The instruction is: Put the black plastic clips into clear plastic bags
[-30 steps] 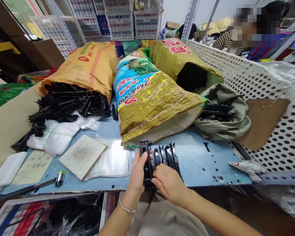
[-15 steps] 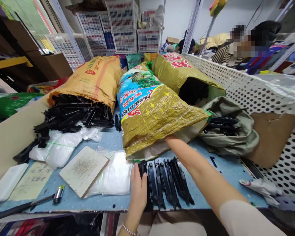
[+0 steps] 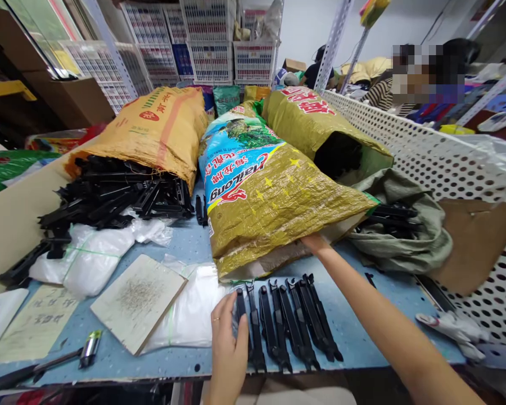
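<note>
Several long black plastic parts (image 3: 290,323) lie side by side at the near edge of the blue table (image 3: 354,315). My left hand (image 3: 227,349) rests on the leftmost part, fingers flat against it. My right arm reaches forward, and my right hand (image 3: 314,243) is inside the mouth of the gold and blue woven sack (image 3: 270,197); only the wrist shows and its fingers are hidden.
An orange sack (image 3: 152,129) spills a pile of black parts (image 3: 109,197) at left. Another sack (image 3: 316,121) and a grey-green bag (image 3: 400,230) lie behind. White plastic bags (image 3: 88,259), a cardboard piece (image 3: 137,295), a perforated white panel (image 3: 438,163); people sit beyond it.
My right hand left the row of black parts and went into the gold sack. My left hand laid its part down flat in the row and stays on it.
</note>
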`<state>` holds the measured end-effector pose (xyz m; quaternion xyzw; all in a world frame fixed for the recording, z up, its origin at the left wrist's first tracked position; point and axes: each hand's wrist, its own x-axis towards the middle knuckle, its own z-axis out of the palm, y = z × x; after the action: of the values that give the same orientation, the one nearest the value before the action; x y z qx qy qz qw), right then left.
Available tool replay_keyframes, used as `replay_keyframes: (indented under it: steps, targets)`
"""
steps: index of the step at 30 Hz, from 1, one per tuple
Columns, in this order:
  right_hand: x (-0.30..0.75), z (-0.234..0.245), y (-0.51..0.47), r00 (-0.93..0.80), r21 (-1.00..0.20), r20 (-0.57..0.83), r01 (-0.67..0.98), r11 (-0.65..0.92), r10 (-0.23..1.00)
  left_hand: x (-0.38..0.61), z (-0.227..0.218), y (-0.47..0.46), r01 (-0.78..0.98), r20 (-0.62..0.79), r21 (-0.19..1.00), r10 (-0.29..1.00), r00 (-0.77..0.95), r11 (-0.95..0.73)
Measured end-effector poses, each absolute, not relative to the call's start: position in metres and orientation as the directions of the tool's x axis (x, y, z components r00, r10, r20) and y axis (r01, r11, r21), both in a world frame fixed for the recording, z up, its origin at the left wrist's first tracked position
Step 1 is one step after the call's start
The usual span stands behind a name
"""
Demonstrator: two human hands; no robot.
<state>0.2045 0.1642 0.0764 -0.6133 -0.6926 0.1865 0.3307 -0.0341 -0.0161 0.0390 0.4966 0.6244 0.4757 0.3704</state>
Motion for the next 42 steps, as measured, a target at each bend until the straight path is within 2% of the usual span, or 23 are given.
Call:
replay_keyframes:
  steps: [3, 4, 5, 7, 9, 12, 14, 16, 17, 19, 20, 22, 23, 24, 26, 28, 30, 33, 35, 36, 38, 40, 42]
  targets:
    - [0.208, 0.075, 0.096, -0.009, -0.820, 0.103, 0.566, 0.090, 0.995, -0.018, 0.055, -0.017, -0.044, -0.132, 0.991, 0.985, -0.108, 0.128]
    - [0.206, 0.076, 0.069, -0.060, -0.944, -0.058, 0.327, -0.035, 0.996, -0.009, 0.058, -0.016, -0.179, -0.180, 0.969, 0.982, -0.050, 0.168]
    - [0.202, 0.076, 0.044, -0.124, -0.978, -0.196, 0.096, -0.185, 0.973, 0.000, 0.060, -0.014, -0.312, -0.209, 0.929, 0.978, 0.008, 0.201]
    - [0.190, 0.077, 0.001, -0.138, -0.910, -0.333, -0.212, -0.356, 0.933, 0.017, 0.064, -0.011, -0.522, -0.216, 0.816, 0.969, 0.123, 0.248]
    - [0.175, 0.077, -0.027, -0.169, -0.800, -0.389, -0.424, -0.423, 0.905, 0.028, 0.067, -0.010, -0.627, -0.198, 0.717, 0.952, 0.235, 0.304]
    - [0.156, 0.071, -0.047, -0.324, -0.589, -0.392, -0.631, -0.506, 0.861, 0.028, 0.073, -0.014, -0.619, -0.185, 0.681, 0.910, 0.371, 0.391]
    - [0.148, 0.064, -0.053, -0.473, -0.417, -0.375, -0.682, -0.601, 0.797, 0.022, 0.078, -0.019, -0.601, -0.161, 0.689, 0.895, 0.416, 0.404]
    - [0.143, 0.058, -0.056, -0.641, -0.306, -0.357, -0.607, -0.733, 0.679, 0.015, 0.083, -0.024, -0.604, -0.130, 0.689, 0.888, 0.440, 0.400]
    - [0.141, 0.057, -0.056, -0.713, -0.311, -0.357, -0.518, -0.797, 0.603, 0.012, 0.085, -0.026, -0.611, -0.123, 0.683, 0.888, 0.442, 0.399]
    - [0.142, 0.060, -0.051, -0.751, -0.468, -0.402, -0.324, -0.822, 0.525, 0.006, 0.089, -0.029, -0.621, -0.137, 0.686, 0.905, 0.402, 0.380]
    - [0.144, 0.065, -0.047, -0.718, -0.603, -0.426, -0.227, -0.765, 0.550, 0.003, 0.091, -0.029, -0.615, -0.151, 0.705, 0.922, 0.356, 0.353]
    - [0.150, 0.079, -0.036, -0.569, -0.876, -0.375, -0.041, -0.481, 0.732, -0.003, 0.094, -0.030, -0.562, -0.181, 0.773, 0.951, 0.249, 0.294]
    - [0.153, 0.088, -0.029, -0.484, -0.955, -0.284, 0.063, -0.292, 0.827, -0.006, 0.096, -0.031, -0.517, -0.193, 0.810, 0.958, 0.212, 0.277]
    - [0.155, 0.097, -0.023, -0.417, -0.980, -0.169, 0.166, -0.108, 0.893, -0.008, 0.097, -0.031, -0.467, -0.205, 0.840, 0.958, 0.200, 0.277]
    - [0.157, 0.112, -0.011, -0.339, -0.930, 0.037, 0.333, 0.157, 0.940, -0.010, 0.098, -0.032, -0.392, -0.238, 0.866, 0.945, 0.223, 0.310]
    - [0.154, 0.121, 0.000, -0.316, -0.873, 0.124, 0.415, 0.255, 0.941, -0.008, 0.097, -0.034, -0.353, -0.271, 0.869, 0.931, 0.245, 0.346]
    - [0.147, 0.122, 0.009, -0.348, -0.907, 0.049, 0.376, 0.187, 0.936, -0.004, 0.096, -0.034, -0.331, -0.282, 0.879, 0.933, 0.223, 0.344]
    - [0.138, 0.115, 0.013, -0.497, -0.977, -0.188, 0.182, -0.110, 0.847, -0.004, 0.093, -0.032, -0.349, -0.286, 0.883, 0.950, 0.129, 0.313]
    - [0.137, 0.111, 0.005, -0.586, -0.977, -0.212, 0.149, -0.153, 0.782, -0.009, 0.092, -0.029, -0.412, -0.319, 0.853, 0.945, 0.078, 0.321]
    - [0.137, 0.109, -0.001, -0.616, -0.979, -0.174, 0.191, -0.068, 0.768, -0.011, 0.092, -0.028, -0.455, -0.342, 0.826, 0.937, 0.067, 0.334]
    - [0.139, 0.105, -0.018, -0.663, -0.905, -0.030, 0.335, 0.261, 0.748, -0.014, 0.092, -0.027, -0.532, -0.384, 0.764, 0.920, 0.080, 0.365]
    - [0.140, 0.099, -0.035, -0.716, -0.683, 0.105, 0.452, 0.574, 0.690, -0.015, 0.091, -0.028, -0.575, -0.418, 0.711, 0.901, 0.117, 0.405]
    - [0.140, 0.090, -0.045, -0.753, -0.518, 0.167, 0.482, 0.707, 0.636, -0.014, 0.089, -0.030, -0.561, -0.437, 0.707, 0.890, 0.132, 0.430]
